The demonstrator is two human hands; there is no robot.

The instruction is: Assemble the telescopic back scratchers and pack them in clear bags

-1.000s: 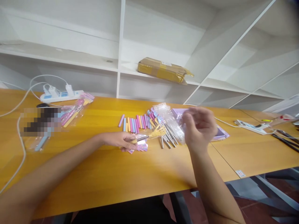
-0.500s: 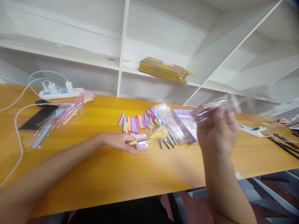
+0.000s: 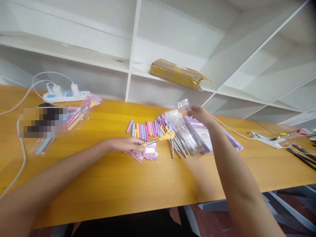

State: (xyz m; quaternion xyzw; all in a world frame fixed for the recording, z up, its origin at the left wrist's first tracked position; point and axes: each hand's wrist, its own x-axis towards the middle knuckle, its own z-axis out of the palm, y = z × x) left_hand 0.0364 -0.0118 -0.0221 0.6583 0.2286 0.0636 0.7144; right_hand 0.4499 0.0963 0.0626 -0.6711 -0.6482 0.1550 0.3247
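Observation:
My left hand (image 3: 132, 145) is closed around the yellow grip of a back scratcher (image 3: 166, 135) with a metal rod and a yellow claw-like head pointing right. Printed cards (image 3: 149, 154) in pink and purple lie beneath that hand. A clear plastic bag (image 3: 183, 104) is pinched in the fingertips of my right hand (image 3: 199, 114), over the far end of a pile of clear bags (image 3: 186, 131). Beside the pile lie several metal-rod scratchers (image 3: 178, 146) with coloured heads. Pastel grips (image 3: 145, 129) stand in a row left of them.
A purple box (image 3: 204, 149) lies under my right forearm. Bagged scratchers (image 3: 79, 117) and a power strip (image 3: 66, 96) with white cables are at the left. Another power strip (image 3: 266, 140) lies right. A taped carton (image 3: 177, 73) sits on the shelf.
My right hand has moved left and away from me with the clear bag, to the bag pile. My left hand stays near the cards, still holding the back scratcher; more cards show.

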